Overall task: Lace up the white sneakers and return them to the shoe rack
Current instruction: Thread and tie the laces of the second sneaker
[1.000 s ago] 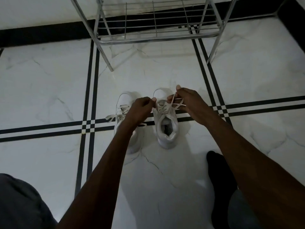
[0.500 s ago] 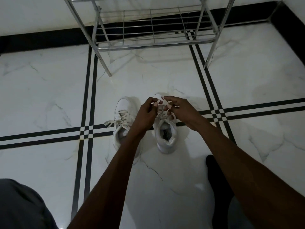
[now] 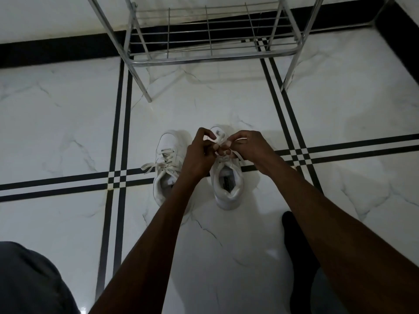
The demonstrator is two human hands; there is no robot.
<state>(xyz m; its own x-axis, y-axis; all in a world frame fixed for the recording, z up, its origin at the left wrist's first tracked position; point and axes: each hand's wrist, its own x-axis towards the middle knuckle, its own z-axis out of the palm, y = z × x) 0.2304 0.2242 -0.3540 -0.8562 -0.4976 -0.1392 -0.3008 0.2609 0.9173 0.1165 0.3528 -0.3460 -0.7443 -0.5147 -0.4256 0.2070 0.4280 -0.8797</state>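
Note:
Two white sneakers stand side by side on the marble floor, toes pointing away from me. The left sneaker has its laces threaded, with loose ends trailing off to the left. Over the right sneaker both my hands meet. My left hand and my right hand each pinch a strand of its white lace, held up above the tongue. The metal shoe rack stands farther back, its lowest wire shelf bare.
White marble tiles with black stripe borders cover the floor. A black skirting runs along the wall behind the rack. My dark-clothed knee is at bottom left, and my foot in a black sock is at bottom right.
My hands were apart, pulling the lace ends sideways; they have come together over the right sneaker's tongue. The view has tilted down slightly.

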